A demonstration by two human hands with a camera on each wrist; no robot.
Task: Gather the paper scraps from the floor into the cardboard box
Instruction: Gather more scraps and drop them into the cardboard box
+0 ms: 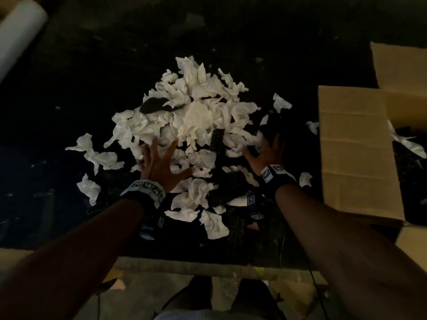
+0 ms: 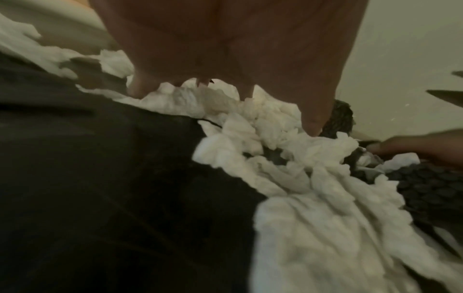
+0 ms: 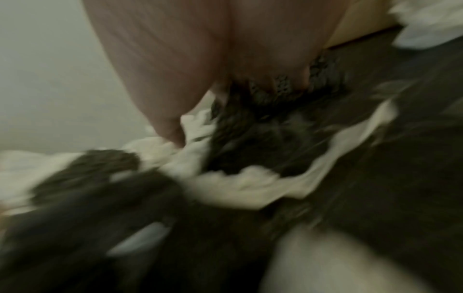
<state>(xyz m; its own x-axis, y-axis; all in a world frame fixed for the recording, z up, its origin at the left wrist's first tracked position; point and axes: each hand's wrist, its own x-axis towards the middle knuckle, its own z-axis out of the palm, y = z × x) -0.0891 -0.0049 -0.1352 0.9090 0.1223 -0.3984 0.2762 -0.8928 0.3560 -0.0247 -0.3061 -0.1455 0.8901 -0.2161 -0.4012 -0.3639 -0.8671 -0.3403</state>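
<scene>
A large pile of crumpled white paper scraps (image 1: 196,116) lies on the dark floor mat (image 1: 92,88). My left hand (image 1: 171,155) is open with fingers spread, pressing down on the pile's near left edge. In the left wrist view its fingertips (image 2: 310,126) touch the scraps (image 2: 275,142). My right hand (image 1: 263,148) is open at the pile's right edge, fingers spread among the scraps. The right wrist view is blurred, with the palm (image 3: 225,49) above scraps (image 3: 238,186). The cardboard box (image 1: 353,146) stands open just right of the right hand.
A few scraps (image 1: 409,144) lie inside the box. Loose scraps (image 1: 90,188) are scattered left of and near the pile. A white roll (image 1: 18,31) lies at the far left. The mat's near edge (image 1: 184,264) runs just ahead of my legs (image 1: 201,294).
</scene>
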